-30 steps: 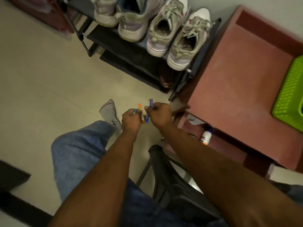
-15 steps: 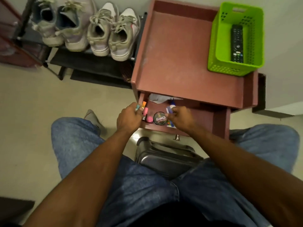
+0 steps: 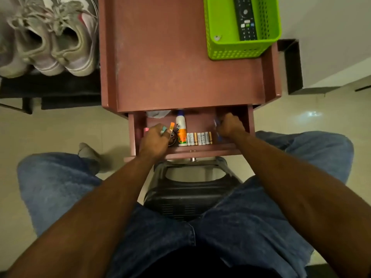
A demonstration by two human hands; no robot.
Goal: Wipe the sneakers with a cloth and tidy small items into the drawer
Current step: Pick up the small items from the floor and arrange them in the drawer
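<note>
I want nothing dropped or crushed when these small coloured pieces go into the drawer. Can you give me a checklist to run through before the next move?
1. Drawer pulled open far enough to reach in: ok.
2. Left hand grips its coloured pieces, orange and teal ends showing above the fingers: ok.
3. Right hand holds a blue piece, blurred: grip cannot tell.
4. Bare drawer floor under the right hand: cannot tell, the hand hides it.
5. Row of batteries along the front wall, apart from both hands: ok.
6. Glue bottle and round tin lie right beside the left hand, so little room there: not ok.
</note>
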